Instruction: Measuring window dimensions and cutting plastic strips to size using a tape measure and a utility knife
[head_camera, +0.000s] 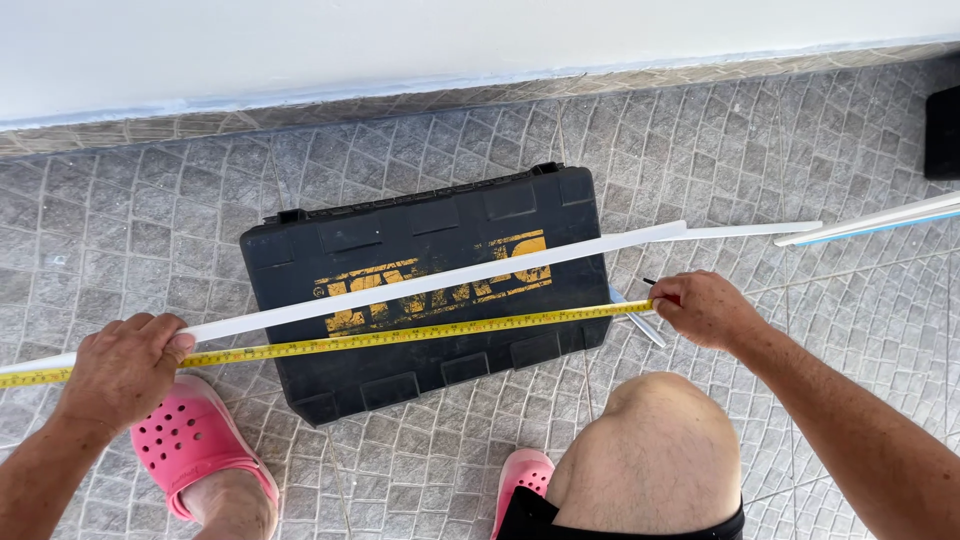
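Observation:
A long white strip (450, 283) lies across a black plastic tool case (400, 380) on the tiled floor. A yellow tape measure (420, 331) is stretched along the strip, just in front of it. My left hand (125, 368) presses the tape and the strip's left part down. My right hand (705, 308) pinches the tape's end at the case's right edge; a thin dark pencil-like tip with a red part (662, 291) pokes out of its fingers.
More white strips (870, 222) lie on the floor at the right. A dark object (942, 132) sits at the far right edge. A white wall base (300, 60) runs along the top. My pink clogs (190, 440) and bare knee (650, 450) are below the case.

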